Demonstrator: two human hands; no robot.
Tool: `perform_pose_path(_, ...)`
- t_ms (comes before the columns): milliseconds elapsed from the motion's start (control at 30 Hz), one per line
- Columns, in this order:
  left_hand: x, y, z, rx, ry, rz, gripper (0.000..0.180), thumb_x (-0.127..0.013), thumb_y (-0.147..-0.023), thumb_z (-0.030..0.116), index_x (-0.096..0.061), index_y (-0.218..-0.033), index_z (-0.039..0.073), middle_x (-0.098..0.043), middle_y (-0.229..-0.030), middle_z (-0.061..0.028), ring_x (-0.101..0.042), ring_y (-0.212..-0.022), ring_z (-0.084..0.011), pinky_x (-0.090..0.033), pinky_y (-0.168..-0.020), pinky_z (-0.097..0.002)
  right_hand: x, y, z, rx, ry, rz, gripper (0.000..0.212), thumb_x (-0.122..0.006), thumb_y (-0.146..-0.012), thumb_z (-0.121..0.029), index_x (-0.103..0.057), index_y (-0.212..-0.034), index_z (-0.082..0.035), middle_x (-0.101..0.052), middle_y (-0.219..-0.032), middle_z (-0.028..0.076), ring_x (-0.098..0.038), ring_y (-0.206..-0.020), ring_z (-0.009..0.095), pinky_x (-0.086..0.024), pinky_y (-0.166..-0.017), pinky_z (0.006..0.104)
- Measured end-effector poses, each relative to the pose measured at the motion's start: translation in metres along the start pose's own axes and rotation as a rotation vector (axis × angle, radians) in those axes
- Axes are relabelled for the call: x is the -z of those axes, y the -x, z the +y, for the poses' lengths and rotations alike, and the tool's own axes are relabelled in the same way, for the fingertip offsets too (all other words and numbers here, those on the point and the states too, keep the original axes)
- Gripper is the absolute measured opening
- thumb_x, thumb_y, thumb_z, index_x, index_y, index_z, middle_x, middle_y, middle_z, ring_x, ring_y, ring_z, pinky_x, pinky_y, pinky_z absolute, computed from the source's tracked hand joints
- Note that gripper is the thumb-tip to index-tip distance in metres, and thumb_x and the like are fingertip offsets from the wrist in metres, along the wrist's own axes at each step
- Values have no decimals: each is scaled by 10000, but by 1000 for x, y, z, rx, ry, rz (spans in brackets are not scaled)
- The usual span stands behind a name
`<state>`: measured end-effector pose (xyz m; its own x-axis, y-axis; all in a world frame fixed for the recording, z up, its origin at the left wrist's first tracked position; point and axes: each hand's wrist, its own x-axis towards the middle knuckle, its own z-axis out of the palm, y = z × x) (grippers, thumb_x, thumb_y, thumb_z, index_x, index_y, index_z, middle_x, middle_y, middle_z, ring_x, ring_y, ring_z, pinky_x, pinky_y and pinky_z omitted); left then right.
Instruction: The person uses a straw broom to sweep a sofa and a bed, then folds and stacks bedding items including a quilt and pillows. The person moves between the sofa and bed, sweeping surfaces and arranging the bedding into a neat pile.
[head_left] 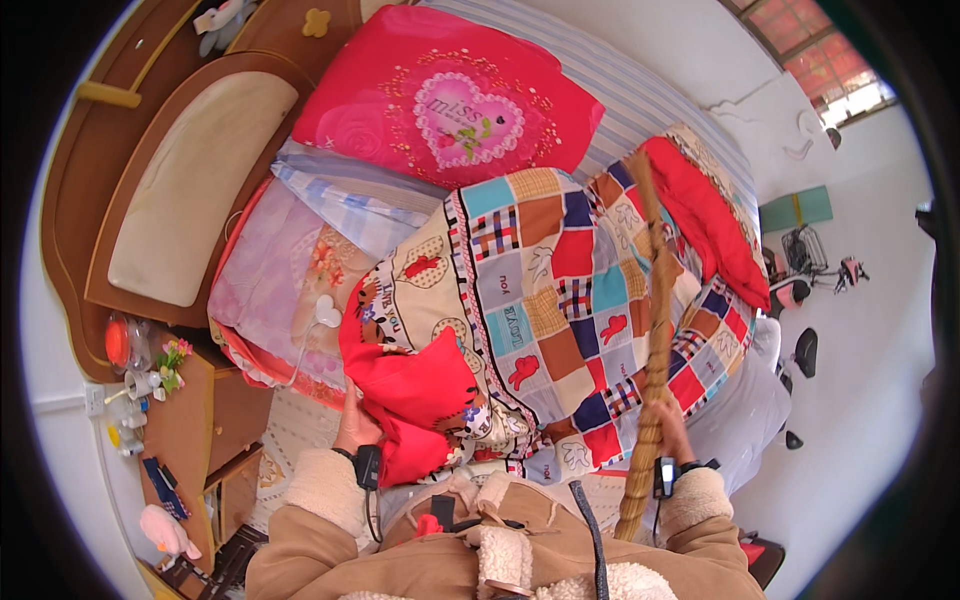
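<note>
A patchwork quilt (540, 290) with squares of blue, red, brown and grey lies bunched across the bed in front of me. At its left corner, where a plain red part folds over, my left hand (357, 425) is closed on the edge of the cloth. My right hand (674, 430) is at the quilt's right side, against a long brown ribbed bar (655, 330) that stands out in front of the cloth. The bar and the folds hide its fingers in part, so its grip does not show.
A pink-red pillow or folded cover (360, 110) with a heart lies at the bed's far side, on a striped sheet (590, 50). The brown headboard (70, 220) with a pale panel rises at left. Below it, a bedside cabinet (180, 430) holds flowers and jars. A red folded bedding piece (700, 210) lies right.
</note>
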<state>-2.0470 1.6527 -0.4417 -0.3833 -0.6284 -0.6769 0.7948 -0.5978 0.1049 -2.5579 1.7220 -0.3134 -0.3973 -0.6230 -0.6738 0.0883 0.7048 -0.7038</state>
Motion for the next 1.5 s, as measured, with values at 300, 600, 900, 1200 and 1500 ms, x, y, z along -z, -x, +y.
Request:
perform_pose_path(300, 10, -45, -9, 168, -289, 240, 383, -567, -804, 323, -564, -1091, 69, -579, -1118, -113, -531, -1054, -265, -371, -963, -435, -33, 22, 114, -220, -232, -131, 376, -582, -799, -255, -413, -1086, -81, -566, -844, 98, -588, -718, 214, -509, -638, 351)
perform_pose_path(600, -104, -26, 8, 194, -296, 70, 287, -578, -780, 187, -578, -1007, 12, -633, -957, -115, -617, -861, -211, -480, -834, -362, -75, 41, 94, 3, -89, -153, 682, -636, -645, -52, -305, -1241, -52, -504, -982, 71, -535, -849, 185, -472, -729, 318)
perform_pose_path(900, -326, 71, 82, 220, -620, -342, 167, -522, -782, 97, -604, -888, -3, -642, -854, -94, -615, -760, -176, -486, -743, -299, -134, 76, 40, 127, 138, -326, 887, -681, -670, -84, -118, -1354, -44, -393, -1267, 108, -425, -1135, 200, -348, -950, 312)
perform_pose_path(1200, -373, 162, 228, -346, -853, -528, 162, -458, -847, 143, -563, -881, 24, -599, -877, -80, -581, -795, -182, -467, -742, -306, -222, 53, -142, 871, 112, -477, 907, -623, -675, -51, -50, -1378, -52, -255, -1350, 127, -271, -1235, 224, -264, -990, 285)
perform_pose_path(1500, -141, 41, 428, -839, -800, 565, 454, -518, -821, 48, -367, -1248, 87, -589, -833, -56, -562, -667, -92, -466, -519, -182, -233, -9, -120, 392, 56, -594, 794, -613, -637, -72, -246, -1341, -38, -482, -1140, 89, -459, -1015, 167, -381, -862, 263)
